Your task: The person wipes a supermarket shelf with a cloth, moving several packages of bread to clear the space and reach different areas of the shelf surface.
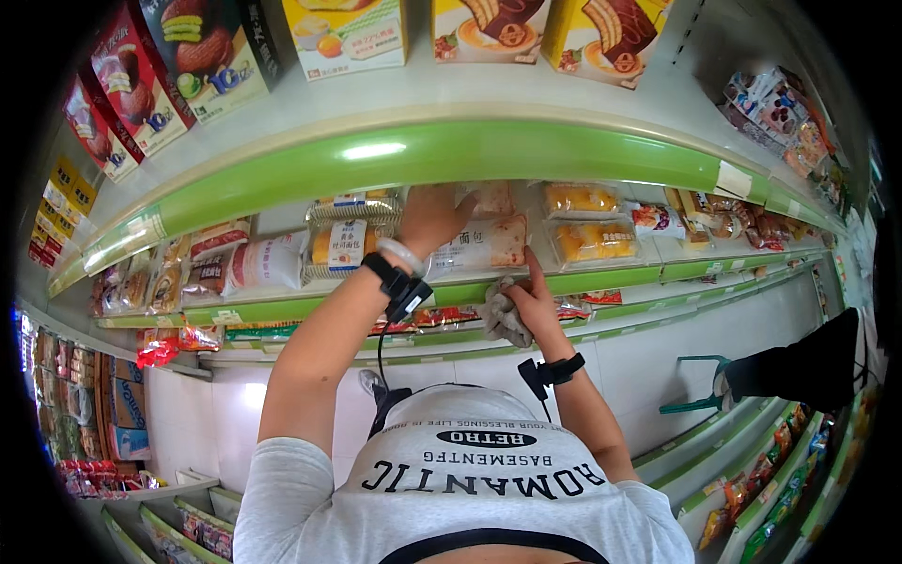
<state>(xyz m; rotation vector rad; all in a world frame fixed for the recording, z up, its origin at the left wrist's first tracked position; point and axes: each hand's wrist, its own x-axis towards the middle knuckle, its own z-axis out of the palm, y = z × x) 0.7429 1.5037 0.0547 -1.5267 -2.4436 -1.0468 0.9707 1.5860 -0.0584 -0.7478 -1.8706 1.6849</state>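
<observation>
My left hand (435, 220) reaches in over packaged bread on the middle shelf. Its thumb is spread, and its fingertips are hidden at the upper shelf's edge, so what they touch is unclear. Below it lies a clear-wrapped bread pack (504, 243) with white printing. My right hand (539, 307) grips a crumpled grey cloth (504, 314) at the shelf's front edge. Its index finger points up against the right end of that pack. On the left sits a packed toast loaf (342, 245) with a white label; to the right are yellow bread packs (595, 241).
Above overhangs a shelf with a green front strip (493, 151), carrying snack boxes (486, 32). Lower shelves hold red packets (444, 317). At the right, a person's dark-clothed leg (796, 363) is beside a green stool (694, 405). More snack racks (761, 472) stand behind me.
</observation>
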